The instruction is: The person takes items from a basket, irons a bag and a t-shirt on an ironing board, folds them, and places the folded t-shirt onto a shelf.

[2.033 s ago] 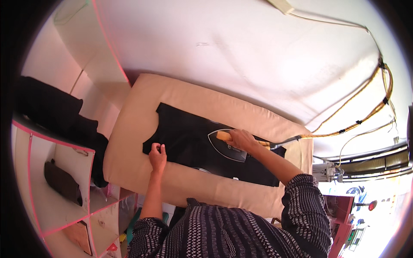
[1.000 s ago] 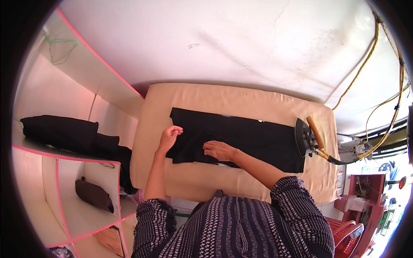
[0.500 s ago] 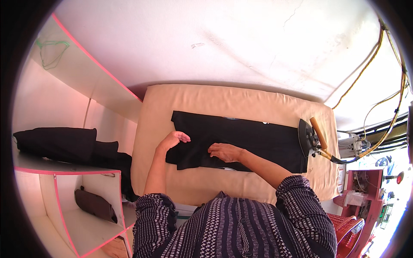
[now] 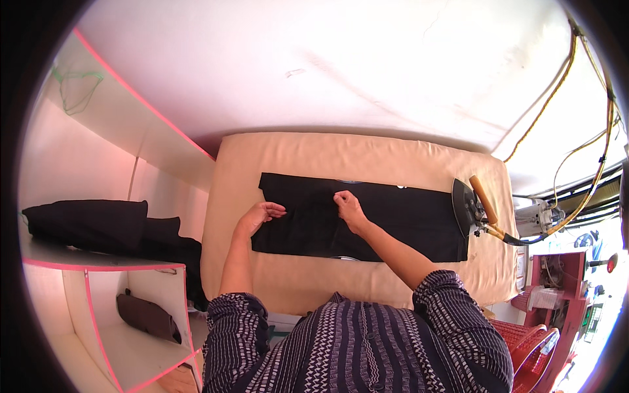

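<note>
A folded black garment [image 4: 406, 223] lies lengthwise on the tan padded ironing table [image 4: 295, 285]. At its left end, my left hand [image 4: 263, 215] rests over the cloth, fingers stretched toward the right. My right hand [image 4: 352, 211] is over the middle of the garment, its fingers curled together. Whether cloth is caught between those fingertips is hidden. On the garment's right end sits an iron [image 4: 468, 206] with a wooden handle, touched by neither hand. A small white spot shows near the garment's far edge.
A hose and cables [image 4: 576, 203] run from the iron up along the right wall. Left of the table stands a pink-edged shelf unit [image 4: 105, 265] bearing dark cloth [image 4: 92, 223]. Red baskets [image 4: 524, 340] are at the lower right. A white wall rises behind the table.
My right hand has moved away from me and slightly right, its fingers closing. My left hand has shifted slightly left. The garment's near left edge now lies straighter. The iron stays put.
</note>
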Tool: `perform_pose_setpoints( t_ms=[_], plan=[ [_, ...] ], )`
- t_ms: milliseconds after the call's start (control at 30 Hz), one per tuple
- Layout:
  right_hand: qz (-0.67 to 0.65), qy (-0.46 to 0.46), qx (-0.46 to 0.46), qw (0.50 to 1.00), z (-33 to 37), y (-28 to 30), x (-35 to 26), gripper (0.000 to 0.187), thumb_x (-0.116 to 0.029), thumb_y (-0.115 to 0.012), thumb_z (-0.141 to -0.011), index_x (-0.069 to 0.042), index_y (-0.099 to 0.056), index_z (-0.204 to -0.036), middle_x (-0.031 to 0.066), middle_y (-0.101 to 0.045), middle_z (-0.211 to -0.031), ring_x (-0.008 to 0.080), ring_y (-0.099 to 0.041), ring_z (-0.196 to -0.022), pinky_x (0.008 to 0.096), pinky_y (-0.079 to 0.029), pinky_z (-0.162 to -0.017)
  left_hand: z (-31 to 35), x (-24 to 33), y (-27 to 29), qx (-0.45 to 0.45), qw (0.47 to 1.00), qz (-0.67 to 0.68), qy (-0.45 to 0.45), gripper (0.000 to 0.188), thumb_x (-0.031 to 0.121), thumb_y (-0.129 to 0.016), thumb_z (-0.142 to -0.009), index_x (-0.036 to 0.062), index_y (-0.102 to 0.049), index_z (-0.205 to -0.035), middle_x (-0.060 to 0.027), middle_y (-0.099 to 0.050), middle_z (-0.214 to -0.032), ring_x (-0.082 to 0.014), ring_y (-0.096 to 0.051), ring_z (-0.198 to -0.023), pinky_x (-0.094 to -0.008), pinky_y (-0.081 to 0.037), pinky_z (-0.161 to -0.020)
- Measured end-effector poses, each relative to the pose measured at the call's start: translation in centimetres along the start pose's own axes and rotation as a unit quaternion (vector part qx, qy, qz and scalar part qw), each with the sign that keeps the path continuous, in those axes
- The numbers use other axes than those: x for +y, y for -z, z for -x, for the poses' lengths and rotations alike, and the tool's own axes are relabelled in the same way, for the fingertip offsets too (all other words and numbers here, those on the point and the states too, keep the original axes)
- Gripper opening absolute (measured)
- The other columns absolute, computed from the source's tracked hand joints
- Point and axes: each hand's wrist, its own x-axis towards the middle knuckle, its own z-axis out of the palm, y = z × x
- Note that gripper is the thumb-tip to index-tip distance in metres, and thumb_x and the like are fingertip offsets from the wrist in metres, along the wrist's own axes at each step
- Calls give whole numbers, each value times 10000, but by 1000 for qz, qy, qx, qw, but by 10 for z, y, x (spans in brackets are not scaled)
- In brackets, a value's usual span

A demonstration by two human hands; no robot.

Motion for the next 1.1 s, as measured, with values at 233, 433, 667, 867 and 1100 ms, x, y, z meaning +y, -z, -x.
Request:
perform_pose_setpoints(
  t_ms=[233,433,667,867,1100],
  plan=[
    [-15,53,26,998,23,-5,-9,310,-27,-647,-820,-62,-560,-1115,66,-580,-957,97,-516,-692,245,-446,-581,-14,-31,-1,149,988,-25,-15,310,96,-566,-881,-36,-550,-1162,-62,-614,-1049,-149,-571,-895,-275,-456,-781],
    [317,312,-14,895,36,1,-4,469,47,-633,-731,-70,-576,-1182,132,-490,-1312,204,-569,-885,309,-483,-775,-2,-44,-3,215,962,-120,-118,352,154,-597,-897,12,-498,-1204,-103,-619,-1012,-148,-572,-853,-313,-470,-751],
    [580,425,-52,693,92,33,-16,473,-20,-624,-689,-84,-586,-1156,85,-492,-1342,264,-489,-1131,409,-408,-901,20,-15,-36,318,866,-371,-105,286,80,-601,-851,51,-510,-1120,-84,-626,-892,-249,-599,-862,-364,-465,-788],
    [467,404,266,740,91,176,-87,181,10,-531,-694,-52,-618,-840,96,-582,-909,292,-556,-902,446,-413,-780,-12,22,-109,389,772,-339,-371,175,-46,-499,-822,54,-617,-904,-102,-631,-886,-291,-590,-873,-399,-471,-786],
    [665,21,353,658,97,344,-75,384,-124,-506,-853,-119,-511,-1237,74,-560,-1153,231,-552,-1059,410,-466,-875,-78,39,-270,173,783,-416,-430,315,-14,-472,-861,17,-583,-1154,-166,-592,-1191,-320,-558,-1112,-402,-434,-968]
  ],
)
